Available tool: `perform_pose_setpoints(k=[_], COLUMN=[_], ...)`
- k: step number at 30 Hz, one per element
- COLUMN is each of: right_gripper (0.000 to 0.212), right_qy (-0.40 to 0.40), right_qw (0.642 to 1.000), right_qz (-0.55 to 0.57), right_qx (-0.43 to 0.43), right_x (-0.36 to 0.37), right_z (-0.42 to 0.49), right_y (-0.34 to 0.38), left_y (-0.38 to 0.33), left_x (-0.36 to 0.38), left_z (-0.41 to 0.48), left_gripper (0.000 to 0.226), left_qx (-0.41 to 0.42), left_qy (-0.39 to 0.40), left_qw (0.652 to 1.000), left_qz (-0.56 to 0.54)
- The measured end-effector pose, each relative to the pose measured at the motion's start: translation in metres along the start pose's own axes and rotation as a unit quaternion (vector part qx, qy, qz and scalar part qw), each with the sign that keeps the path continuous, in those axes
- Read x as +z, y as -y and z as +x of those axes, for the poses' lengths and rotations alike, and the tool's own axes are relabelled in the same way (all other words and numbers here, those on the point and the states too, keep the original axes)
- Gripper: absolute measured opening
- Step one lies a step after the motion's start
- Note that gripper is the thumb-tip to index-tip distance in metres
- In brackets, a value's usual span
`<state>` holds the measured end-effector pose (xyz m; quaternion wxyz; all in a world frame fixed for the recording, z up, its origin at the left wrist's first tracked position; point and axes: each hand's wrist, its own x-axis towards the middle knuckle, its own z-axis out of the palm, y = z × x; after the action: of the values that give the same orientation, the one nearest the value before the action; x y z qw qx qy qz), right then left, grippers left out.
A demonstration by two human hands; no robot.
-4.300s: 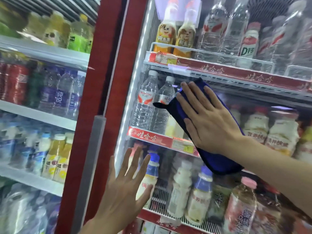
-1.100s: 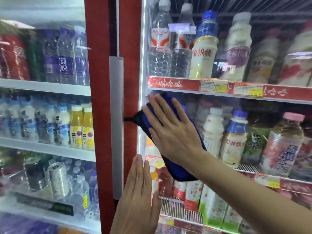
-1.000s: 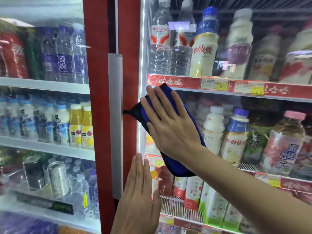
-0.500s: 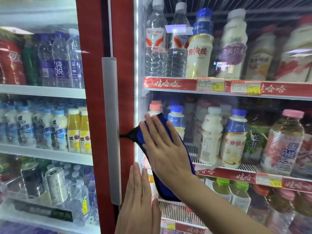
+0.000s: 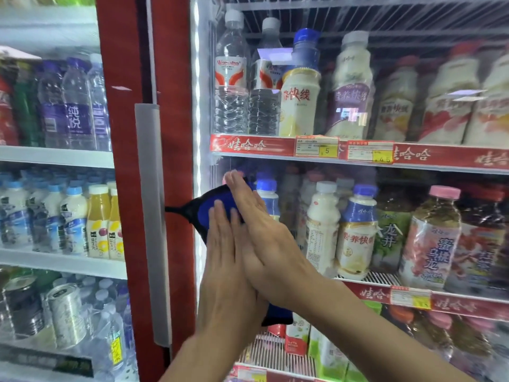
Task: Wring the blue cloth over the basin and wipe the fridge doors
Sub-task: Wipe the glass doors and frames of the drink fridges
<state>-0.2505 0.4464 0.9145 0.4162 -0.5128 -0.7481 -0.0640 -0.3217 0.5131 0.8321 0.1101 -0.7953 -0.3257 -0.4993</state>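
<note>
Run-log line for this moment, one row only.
stage: wiping | right hand: flat, presses blue cloth on right fridge door glass | left hand: flat alongside, fingertips on cloth

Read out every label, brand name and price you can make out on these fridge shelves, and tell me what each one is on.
"娃哈哈": red shelf strip.
"Wahaha": clear water bottle.
"养快线": cream bottle.
"纯悦": purple-labelled water bottle.
"5": left price tag.
"4.5": right price tag.
Fine print on both tags: too small to read.
</note>
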Motion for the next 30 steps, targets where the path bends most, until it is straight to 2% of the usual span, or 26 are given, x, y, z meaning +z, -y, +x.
perform_pose_setpoints(k=[2, 4, 5, 7, 11, 16, 23, 30], right_gripper=[0.066, 0.06, 0.057, 0.055, 0.051, 0.077, 0.064, 0.066], right_qy=[0.0, -0.018, -0.035, -0.091, -0.196, -0.226, -0.282, -0.283], right_qw=[1.0, 0.999, 0.997, 0.982, 0.934, 0.9, 0.858, 0.841], right_qz=[0.015, -0.029, -0.063, -0.153, -0.29, -0.372, -0.428, -0.454], right_qx=[-0.002, -0.029, -0.042, -0.063, -0.074, -0.027, 0.04, 0.074], right_x=[-0.005, -0.009, -0.011, -0.018, -0.034, -0.056, -0.082, -0.108], right_z=[-0.004, -0.014, -0.022, -0.042, -0.089, -0.15, -0.194, -0.221], right_y=[0.006, 0.005, 0.001, -0.013, -0.051, -0.095, -0.117, -0.139], left_y=[-0.004, -0.006, -0.008, -0.014, -0.018, -0.03, -0.082, -0.142], left_x=[0.007, 0.019, 0.025, 0.034, 0.038, 0.042, 0.045, 0.06], left_z=[0.024, 0.031, 0.032, 0.034, 0.041, 0.048, 0.063, 0.06], left_gripper=[0.058, 0.068, 0.066, 0.057, 0.065, 0.062, 0.059, 0.058], left_qx=[-0.049, -0.079, -0.085, -0.066, 0.009, 0.052, 0.139, 0.213], left_qy=[0.007, 0.016, 0.0, -0.059, -0.14, -0.163, -0.169, -0.154], left_qw=[0.998, 0.996, 0.996, 0.996, 0.99, 0.985, 0.976, 0.965], left_qz=[0.04, 0.043, 0.04, 0.033, -0.008, -0.007, 0.001, 0.017])
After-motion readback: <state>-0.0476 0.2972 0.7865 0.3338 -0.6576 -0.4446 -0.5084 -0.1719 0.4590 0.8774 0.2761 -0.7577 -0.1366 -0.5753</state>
